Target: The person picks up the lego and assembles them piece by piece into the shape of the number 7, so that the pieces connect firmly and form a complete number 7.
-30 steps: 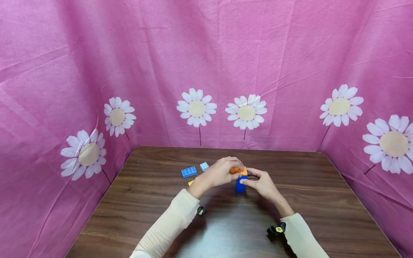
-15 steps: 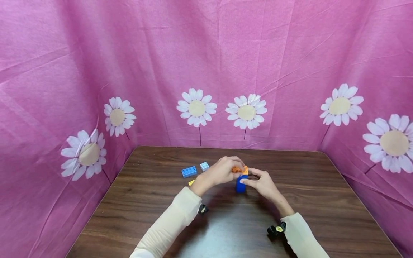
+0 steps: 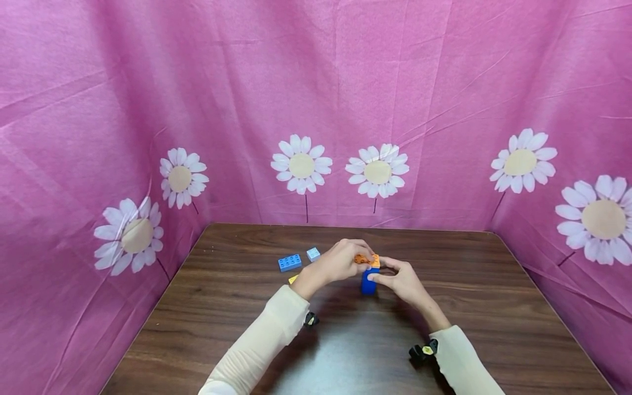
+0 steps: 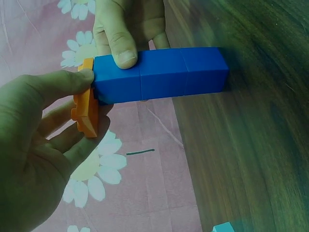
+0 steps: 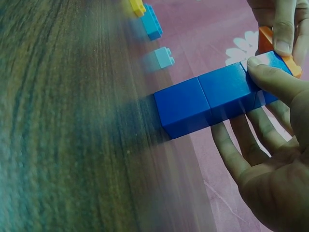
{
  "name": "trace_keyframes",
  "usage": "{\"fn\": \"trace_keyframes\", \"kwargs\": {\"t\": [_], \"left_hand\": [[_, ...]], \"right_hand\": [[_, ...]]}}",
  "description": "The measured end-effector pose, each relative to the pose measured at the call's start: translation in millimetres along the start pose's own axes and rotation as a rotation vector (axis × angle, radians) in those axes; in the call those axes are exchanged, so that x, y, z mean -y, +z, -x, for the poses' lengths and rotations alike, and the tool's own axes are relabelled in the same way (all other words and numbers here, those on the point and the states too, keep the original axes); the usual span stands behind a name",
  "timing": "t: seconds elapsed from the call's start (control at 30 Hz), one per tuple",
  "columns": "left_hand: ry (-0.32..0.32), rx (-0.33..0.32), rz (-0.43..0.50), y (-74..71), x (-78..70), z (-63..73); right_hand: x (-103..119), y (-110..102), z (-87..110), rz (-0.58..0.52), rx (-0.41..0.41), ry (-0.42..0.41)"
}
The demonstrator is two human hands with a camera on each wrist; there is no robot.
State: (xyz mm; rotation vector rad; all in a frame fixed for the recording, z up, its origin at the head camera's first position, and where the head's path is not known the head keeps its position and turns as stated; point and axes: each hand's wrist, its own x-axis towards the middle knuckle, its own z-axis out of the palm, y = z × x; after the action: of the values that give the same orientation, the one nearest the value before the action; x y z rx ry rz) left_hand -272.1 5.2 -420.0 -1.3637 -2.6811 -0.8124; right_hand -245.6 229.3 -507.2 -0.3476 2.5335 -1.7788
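Observation:
A stack of three blue toy building blocks (image 3: 368, 286) stands upright on the table. Across its top lies a flat orange brick (image 4: 88, 113), studs up, which sticks out past the stack on the left. My left hand (image 3: 334, 262) pinches this orange brick, thumb on the near side and fingers behind it. Lower down, my right hand (image 3: 406, 282) grips the upper part of the blue stack between thumb and fingers, as the right wrist view shows. My left fingers hide part of the orange brick in the head view.
Left of the hands lie a blue brick (image 3: 289, 263), a small light blue brick (image 3: 313, 254) and a yellow brick (image 3: 293, 279) partly behind my left wrist. A pink cloth (image 3: 247, 109) with daisies hangs around the brown wooden table (image 3: 474, 285).
My left hand and the orange brick have shifted very slightly to the right. The right hand and the blue stack have stayed almost still.

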Motion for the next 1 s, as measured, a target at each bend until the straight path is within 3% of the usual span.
{"fn": "trace_keyframes", "kwargs": {"t": [0.5, 1.0], "left_hand": [[-0.024, -0.012, 0.001, 0.2, -1.6, -4.6], [-0.141, -0.001, 0.014, 2.0, -9.3, -3.3]], "right_hand": [[0, -2, -3.1, -0.006, 0.004, -0.010], [-2, 1, -1.2, -0.039, 0.004, 0.005]]}}
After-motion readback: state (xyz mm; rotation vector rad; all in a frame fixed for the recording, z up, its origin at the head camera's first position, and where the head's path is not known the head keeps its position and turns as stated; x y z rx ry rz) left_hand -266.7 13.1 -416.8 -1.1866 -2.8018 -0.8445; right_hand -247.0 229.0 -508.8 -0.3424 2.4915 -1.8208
